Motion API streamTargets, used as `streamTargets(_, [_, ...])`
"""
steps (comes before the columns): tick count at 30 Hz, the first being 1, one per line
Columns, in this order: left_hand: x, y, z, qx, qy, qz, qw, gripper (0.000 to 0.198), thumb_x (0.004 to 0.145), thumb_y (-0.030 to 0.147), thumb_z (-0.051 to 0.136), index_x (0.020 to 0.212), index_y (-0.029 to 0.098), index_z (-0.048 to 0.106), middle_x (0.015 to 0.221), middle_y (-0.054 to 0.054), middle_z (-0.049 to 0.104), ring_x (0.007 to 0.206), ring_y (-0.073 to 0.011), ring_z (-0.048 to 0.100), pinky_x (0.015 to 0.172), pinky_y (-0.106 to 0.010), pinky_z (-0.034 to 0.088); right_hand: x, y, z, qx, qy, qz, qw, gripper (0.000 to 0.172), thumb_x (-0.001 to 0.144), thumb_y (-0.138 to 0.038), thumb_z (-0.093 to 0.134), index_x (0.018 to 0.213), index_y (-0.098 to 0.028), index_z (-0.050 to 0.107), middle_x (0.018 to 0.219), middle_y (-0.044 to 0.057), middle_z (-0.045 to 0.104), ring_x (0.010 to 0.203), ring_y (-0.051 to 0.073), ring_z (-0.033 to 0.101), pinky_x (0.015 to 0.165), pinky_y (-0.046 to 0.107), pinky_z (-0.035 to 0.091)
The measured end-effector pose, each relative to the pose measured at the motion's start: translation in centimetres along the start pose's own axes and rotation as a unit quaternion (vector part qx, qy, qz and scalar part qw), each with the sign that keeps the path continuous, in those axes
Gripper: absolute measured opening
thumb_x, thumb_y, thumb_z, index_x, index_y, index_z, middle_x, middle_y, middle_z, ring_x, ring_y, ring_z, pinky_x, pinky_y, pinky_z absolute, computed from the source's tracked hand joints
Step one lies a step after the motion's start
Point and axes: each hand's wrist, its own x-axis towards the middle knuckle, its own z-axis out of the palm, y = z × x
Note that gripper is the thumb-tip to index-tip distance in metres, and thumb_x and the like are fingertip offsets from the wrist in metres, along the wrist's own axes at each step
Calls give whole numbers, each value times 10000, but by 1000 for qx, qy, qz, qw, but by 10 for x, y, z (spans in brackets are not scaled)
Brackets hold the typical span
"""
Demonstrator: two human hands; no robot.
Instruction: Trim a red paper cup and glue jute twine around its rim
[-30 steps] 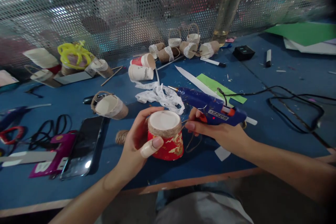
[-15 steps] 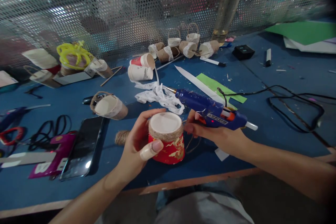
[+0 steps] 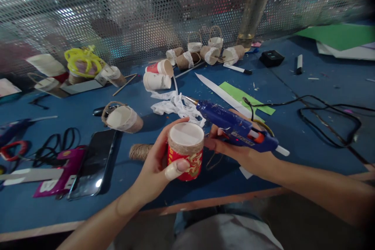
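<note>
My left hand (image 3: 164, 160) is wrapped round a red paper cup (image 3: 190, 164) with gold print, its white round end facing up and twine wound just below it. A bandage covers the thumb, which presses on the cup's front. In my right hand (image 3: 234, 144) is a blue glue gun (image 3: 231, 125), nozzle pointing left above the cup; a strand of twine hangs by those fingers. A twine roll (image 3: 140, 152) lies left of my left hand. White lace (image 3: 175, 105) is heaped behind the cup.
A small twine-handled basket (image 3: 124, 119), a phone (image 3: 93, 164) and a purple packet (image 3: 63, 175) lie left. Several small baskets (image 3: 209, 54) and stacked cups (image 3: 158, 81) stand behind. Black cable (image 3: 331, 140) loops at right; a bottle (image 3: 253, 15) stands at the mesh.
The cup has tilted and turned slightly in my left hand, showing more yellow print. The glue gun's rear has dipped down and to the right in my right hand.
</note>
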Motion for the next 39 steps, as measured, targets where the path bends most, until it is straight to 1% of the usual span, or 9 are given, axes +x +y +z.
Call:
streamTargets(6, [3, 2, -1, -23, 25, -11, 999, 620, 921, 495, 737, 1497, 315, 595, 1476, -100, 658, 1374, -377, 592, 1151, -493, 499, 1, 2, 0, 22, 5, 15, 1000, 373, 779, -401, 905, 776, -256, 561, 768, -35, 694, 688, 155, 672, 664, 315, 598])
streamTargets(12, [4, 0, -2, -34, 56, 16, 998, 490, 928, 448, 730, 1402, 360, 641, 1299, -51, 727, 1164, -282, 692, 989, -384, 590, 3, -3, 1, 81, 2, 34, 996, 387, 733, -205, 936, 735, -260, 553, 750, -55, 680, 668, 147, 656, 688, 331, 581])
streamTargets(16, [6, 1, -1, -38, 48, 18, 998, 453, 918, 453, 742, 1353, 351, 666, 1234, -46, 739, 1096, -264, 698, 927, -355, 602, 2, 0, 0, 70, -6, 38, 997, 347, 774, -240, 910, 762, -259, 564, 765, -55, 684, 668, 140, 662, 664, 318, 593])
streamTargets(22, [5, 0, -1, -51, 25, 14, 998, 411, 959, 429, 707, 1360, 354, 660, 1246, -25, 734, 1120, -223, 678, 925, -274, 564, 2, 7, -2, 34, -5, -18, 999, 354, 771, -297, 921, 804, -246, 572, 789, -43, 702, 709, 134, 677, 648, 265, 602])
streamTargets(27, [3, 0, -2, -68, -2, -24, 997, 409, 998, 457, 652, 1397, 371, 619, 1319, -21, 689, 1217, -241, 629, 1055, -331, 514, 2, 14, -4, 18, 3, -55, 998, 341, 763, -252, 933, 810, -233, 596, 807, -47, 721, 707, 117, 677, 655, 234, 597])
streamTargets(31, [4, 1, -2, -95, -45, -34, 994, 586, 914, 538, 747, 1449, 388, 559, 1343, -44, 647, 1175, -280, 650, 991, -386, 572, 1, 20, -5, 6, 15, -98, 995, 324, 741, -216, 947, 851, -247, 644, 827, -57, 735, 727, 119, 693, 661, 219, 595])
streamTargets(33, [5, 0, -2, -84, -50, -28, 995, 623, 879, 503, 802, 1441, 391, 557, 1337, -42, 643, 1169, -274, 649, 984, -372, 573, 1, 21, -5, -6, 18, -114, 993, 315, 737, -199, 948, 855, -252, 661, 824, -63, 732, 730, 114, 690, 665, 208, 590])
streamTargets(37, [7, -3, -3, -49, -34, 10, 998, 518, 912, 400, 794, 1390, 371, 595, 1313, -38, 662, 1162, -231, 639, 982, -299, 551, 3, 21, -4, -3, 18, -126, 992, 312, 734, -190, 947, 833, -252, 658, 800, -68, 725, 704, 112, 694, 661, 209, 590])
streamTargets(39, [9, -5, -4, -53, -38, 28, 997, 541, 918, 371, 791, 1410, 387, 566, 1279, -29, 680, 1117, -207, 657, 956, -279, 559, 4, 21, -3, 8, 14, -130, 991, 307, 741, -203, 942, 818, -249, 649, 790, -65, 721, 674, 115, 693, 645, 221, 590])
